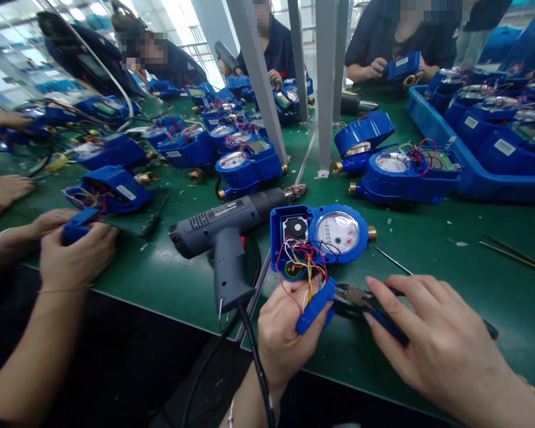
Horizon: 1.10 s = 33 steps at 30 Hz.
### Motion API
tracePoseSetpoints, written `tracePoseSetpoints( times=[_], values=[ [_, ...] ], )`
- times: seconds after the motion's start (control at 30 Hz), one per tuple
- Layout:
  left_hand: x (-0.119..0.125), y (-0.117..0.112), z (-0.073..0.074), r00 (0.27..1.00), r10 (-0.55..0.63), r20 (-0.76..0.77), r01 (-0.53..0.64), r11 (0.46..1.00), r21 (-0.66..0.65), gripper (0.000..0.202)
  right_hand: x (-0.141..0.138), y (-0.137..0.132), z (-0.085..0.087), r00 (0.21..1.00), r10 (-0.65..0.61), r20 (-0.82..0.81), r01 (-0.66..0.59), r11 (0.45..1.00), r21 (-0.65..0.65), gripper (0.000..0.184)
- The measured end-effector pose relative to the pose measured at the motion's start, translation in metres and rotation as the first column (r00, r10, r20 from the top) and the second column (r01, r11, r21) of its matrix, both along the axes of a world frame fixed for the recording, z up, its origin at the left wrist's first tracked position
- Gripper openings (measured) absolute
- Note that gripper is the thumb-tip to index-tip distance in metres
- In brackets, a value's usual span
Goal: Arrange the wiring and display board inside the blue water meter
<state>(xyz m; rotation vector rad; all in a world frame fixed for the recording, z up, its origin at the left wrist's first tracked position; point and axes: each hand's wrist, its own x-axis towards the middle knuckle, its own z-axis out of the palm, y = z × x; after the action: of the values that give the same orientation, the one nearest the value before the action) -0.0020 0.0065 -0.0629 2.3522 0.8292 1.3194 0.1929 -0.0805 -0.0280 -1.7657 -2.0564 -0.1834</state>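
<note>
My left hand [288, 333] grips a small blue plastic part [315, 306], with red, yellow and white wires running from it into an opened blue water meter [339, 235]. The meter lies on the table just beyond that hand, its round dial facing up and a brass end at its right. In my right hand [441, 339] is a pair of cutting pliers [361, 300] with dark blue handles. The plier jaws meet the right edge of the blue part; whether they bite into it I cannot tell.
A grey heat gun [227, 232] lies left of the meter, its cord hanging past my left wrist. Tweezers [517, 255] and a screwdriver [490, 328] lie at the right. Beyond stand more meters, metal posts [326, 89] and a blue crate [446, 142]. A co-worker's hands [78, 255] work at the left.
</note>
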Motion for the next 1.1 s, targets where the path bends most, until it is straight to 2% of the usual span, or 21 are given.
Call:
tracePoseSetpoints(
  times=[0.17, 0.27, 0.43, 0.7, 0.93, 1.1],
  values=[
    [0.002, -0.003, 0.002, 1.0, 0.012, 0.013, -0.013, 0.997, 0.072, 0.04, -0.002, -0.002, -0.005, 0.997, 0.064, 0.046, -0.065, 0.998, 0.0, 0.035],
    [0.003, -0.005, 0.002, 0.999, 0.039, 0.006, -0.04, 0.994, 0.103, 0.041, -0.005, -0.003, -0.008, 0.995, 0.062, 0.076, -0.062, 0.998, 0.001, 0.036],
    [0.002, -0.009, 0.0, 0.995, 0.079, -0.062, -0.07, 0.988, 0.136, 0.04, -0.01, -0.007, -0.009, 0.993, 0.057, 0.103, -0.048, 0.995, -0.085, 0.035],
    [0.001, -0.008, -0.003, 0.994, 0.083, -0.075, -0.069, 0.983, 0.173, 0.042, -0.012, -0.005, -0.011, 0.997, 0.046, 0.064, -0.04, 0.995, -0.089, 0.032],
    [0.0, -0.009, -0.002, 0.997, 0.068, -0.039, -0.063, 0.99, 0.129, 0.04, -0.005, 0.002, -0.005, 0.975, 0.044, -0.217, -0.083, 0.981, -0.176, 0.024],
    [-0.003, -0.01, -0.001, 0.996, 0.086, 0.005, -0.085, 0.995, -0.046, 0.038, 0.004, 0.005, -0.007, 0.96, 0.086, -0.265, -0.139, 0.972, -0.188, 0.025]
  ],
)
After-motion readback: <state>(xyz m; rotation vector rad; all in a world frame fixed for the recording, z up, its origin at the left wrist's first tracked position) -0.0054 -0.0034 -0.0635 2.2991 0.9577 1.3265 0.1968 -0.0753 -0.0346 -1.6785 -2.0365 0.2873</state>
